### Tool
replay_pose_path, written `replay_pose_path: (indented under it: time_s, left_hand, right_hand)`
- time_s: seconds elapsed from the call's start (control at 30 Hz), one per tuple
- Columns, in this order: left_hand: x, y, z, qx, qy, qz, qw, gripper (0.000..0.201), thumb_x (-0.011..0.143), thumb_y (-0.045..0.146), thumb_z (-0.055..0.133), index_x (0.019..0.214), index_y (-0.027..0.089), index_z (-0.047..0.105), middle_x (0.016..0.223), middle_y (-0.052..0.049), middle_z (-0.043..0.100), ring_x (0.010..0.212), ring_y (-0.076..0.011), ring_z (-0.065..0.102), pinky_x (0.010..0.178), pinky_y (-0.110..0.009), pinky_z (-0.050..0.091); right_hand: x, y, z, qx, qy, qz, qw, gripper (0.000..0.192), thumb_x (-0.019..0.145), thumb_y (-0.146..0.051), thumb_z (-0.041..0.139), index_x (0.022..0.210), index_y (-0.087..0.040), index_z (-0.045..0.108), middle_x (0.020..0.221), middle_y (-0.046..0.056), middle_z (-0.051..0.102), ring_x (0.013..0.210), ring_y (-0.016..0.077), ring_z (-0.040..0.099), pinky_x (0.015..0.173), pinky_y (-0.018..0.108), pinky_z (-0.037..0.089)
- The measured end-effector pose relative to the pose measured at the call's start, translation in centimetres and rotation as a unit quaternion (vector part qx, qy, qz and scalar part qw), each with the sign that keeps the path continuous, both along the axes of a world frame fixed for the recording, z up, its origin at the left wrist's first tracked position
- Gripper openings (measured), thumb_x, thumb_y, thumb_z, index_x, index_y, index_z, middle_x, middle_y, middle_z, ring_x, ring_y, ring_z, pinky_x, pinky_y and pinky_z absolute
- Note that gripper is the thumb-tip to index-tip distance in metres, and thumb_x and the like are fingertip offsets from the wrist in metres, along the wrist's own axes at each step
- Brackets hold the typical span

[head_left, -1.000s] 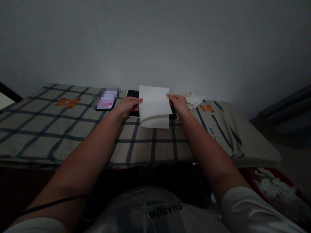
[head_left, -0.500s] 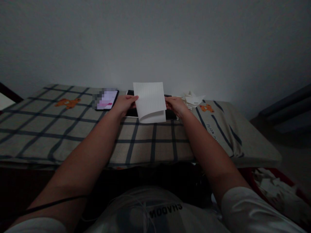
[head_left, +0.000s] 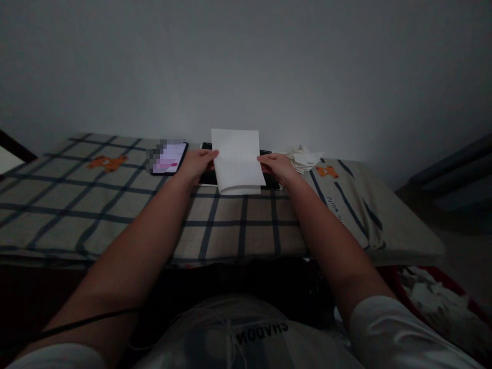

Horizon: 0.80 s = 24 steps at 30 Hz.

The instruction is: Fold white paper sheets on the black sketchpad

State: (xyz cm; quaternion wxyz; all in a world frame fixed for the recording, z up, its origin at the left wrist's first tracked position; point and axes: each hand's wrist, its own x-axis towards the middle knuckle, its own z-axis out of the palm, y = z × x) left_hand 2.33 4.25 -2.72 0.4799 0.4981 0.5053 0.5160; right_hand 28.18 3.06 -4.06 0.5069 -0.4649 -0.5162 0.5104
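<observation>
A white sheet of paper [head_left: 238, 160] is held up between the two hands, folded over on itself so that its lower edge forms a rounded fold. The upper part of the sheet stands raised, faint ruled lines being visible on it. The left edge of the sheet is gripped by the left hand [head_left: 199, 163], with the thumb laid on the near face, and the right edge is pinched by the right hand [head_left: 277, 166] in the same way. Both hands are closed on the sheet.

Directly beneath and behind the paper, between the two hands, a dark notebook [head_left: 235, 177] is lying flat; only its edges are seen past the sheet. Just beyond the left hand, on its outer side, a phone [head_left: 169, 158] with a lit screen is lying. Beyond the right hand, on its outer side, a small heap of white paper scraps [head_left: 305, 157] is piled near the wall.

All these things are carried by a tabletop covered with a checked cloth [head_left: 115, 200] bearing orange bear figures. Below the right forearm, a red bin [head_left: 442, 302] filled with crumpled white paper is seen on the floor.
</observation>
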Motion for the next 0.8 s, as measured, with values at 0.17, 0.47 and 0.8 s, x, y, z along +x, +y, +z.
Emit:
replay_pose_path:
  time_s: [0.17, 0.47, 0.8]
  left_hand:
    - [-0.37, 0.26, -0.01, -0.032, -0.073, -0.056, 0.995, 0.013, 0.084, 0.028, 0.074, 0.086, 0.016, 0.071, 0.09, -0.006, 0.075, 0.087, -0.0156, 0.07, 0.081, -0.028, 0.06]
    - [-0.25, 0.12, -0.03, -0.067, -0.046, -0.048, 0.996, 0.011, 0.08, 0.02, 0.079, 0.075, 0.016, 0.071, 0.082, -0.007, 0.075, 0.085, -0.0156, 0.071, 0.087, -0.03, 0.06]
    - [-0.34, 0.36, -0.37, -0.043, -0.053, -0.016, 0.998, 0.009, 0.082, 0.017, 0.075, 0.075, 0.015, 0.071, 0.081, -0.006, 0.075, 0.08, -0.0136, 0.07, 0.083, -0.027, 0.059]
  right_hand:
    - [-0.33, -0.27, 0.43, 0.0, -0.018, -0.053, 0.998, 0.012, 0.082, -0.023, 0.075, 0.071, -0.019, 0.071, 0.066, 0.0, 0.066, 0.061, 0.0085, 0.056, 0.065, 0.025, 0.048]
    - [-0.34, -0.12, 0.25, 0.024, -0.033, -0.078, 0.996, 0.013, 0.083, -0.025, 0.075, 0.072, -0.018, 0.072, 0.066, -0.001, 0.066, 0.06, 0.0086, 0.055, 0.062, 0.024, 0.047]
    - [-0.13, -0.14, 0.2, -0.021, 0.011, -0.004, 1.0, 0.017, 0.082, -0.03, 0.078, 0.071, -0.019, 0.07, 0.071, 0.0, 0.069, 0.064, 0.008, 0.06, 0.066, 0.022, 0.051]
